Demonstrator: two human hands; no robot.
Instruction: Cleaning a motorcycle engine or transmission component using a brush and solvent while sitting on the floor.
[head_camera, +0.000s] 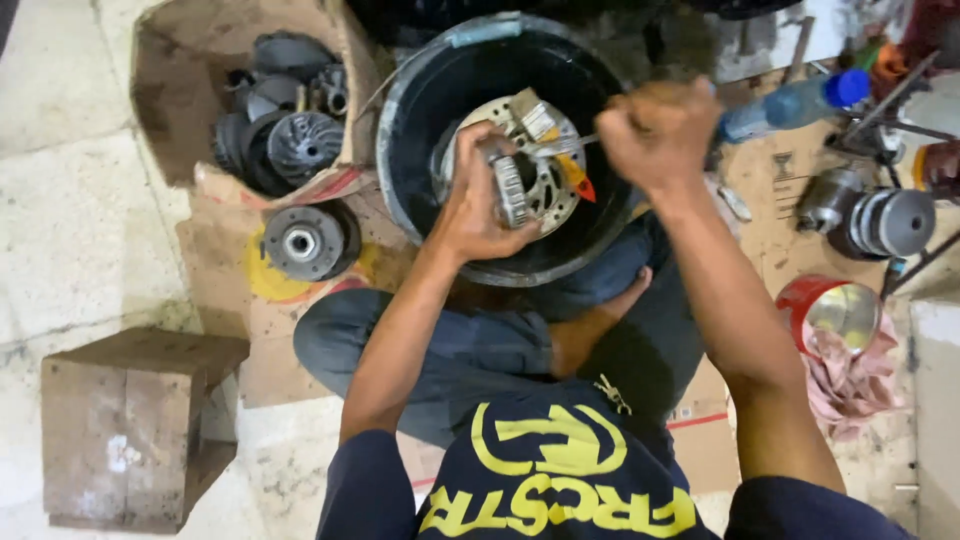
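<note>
Cardboard-covered floor is carrying scattered parts; left hand (480, 205) is clamping a round toothed grey metal clutch part (528, 172) over the black plastic basin (420, 150), right hand (655, 130) fisted on a slim metal tool (560, 146), cleaning seemingly midway

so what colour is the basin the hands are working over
Black basin with a greyish rim, clearest in the head view.

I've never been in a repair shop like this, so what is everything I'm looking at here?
Basin: one, black, centre top.
Round metal part: one, silver, in the basin.
Brush: one, pale bristles, over the part.
Cardboard box: one, brown, top left, holding dark metal parts.
Pulley: one, grey, below the box.
Wooden block: one, bottom left.
Bottle: one, blue cap, top right.
Can: one, red, right.
Rag: one, pink, below the can.
Left hand: grips the part.
Right hand: fist, holds a tool.
</note>
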